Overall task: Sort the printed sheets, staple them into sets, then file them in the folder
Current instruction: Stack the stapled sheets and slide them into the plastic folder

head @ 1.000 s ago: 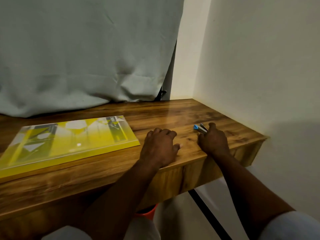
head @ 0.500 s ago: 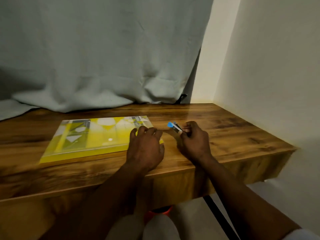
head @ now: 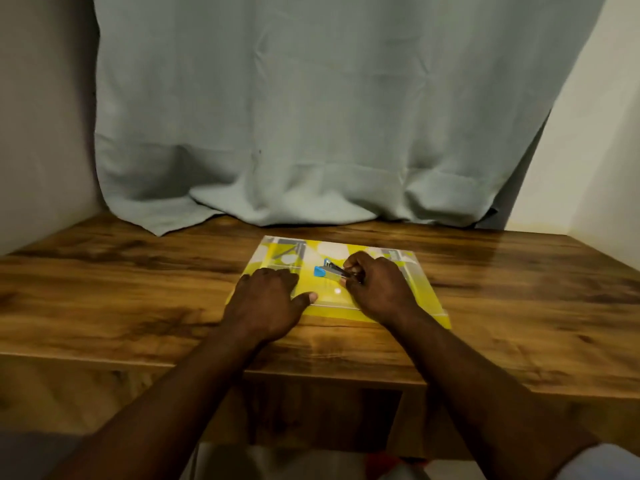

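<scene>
A glossy brown wooden desk (head: 138,299) with a dark grain fills the lower half of the frame. On it, a little right of centre, lies a flat rectangular folder of yellow see-through plastic (head: 424,296), its long side running across the picture. Grey and white shapes show on its far part; whether they are printed on the cover or on sheets inside cannot be told.

The left hand (head: 266,306) rests palm down on the folder's near left corner, its fingers lying loosely bent on the plastic and its thumb stretched out to the right, holding nothing. The right hand (head: 377,289) is over the middle of the folder, and its thumb and fingertips pinch the rear end of a small stapler of blue plastic and bright metal (head: 330,270). The stapler's blue nose points toward the left of the frame, just above or on the folder's surface; which one cannot be made out.

A pale grey-green cloth curtain (head: 311,116) hangs across the upper middle, its hem bunched on the desk's far edge. Plain walls flank it at upper left (head: 41,116) and upper right (head: 606,150). A white sleeve (head: 616,462) shows at the lower right corner.
</scene>
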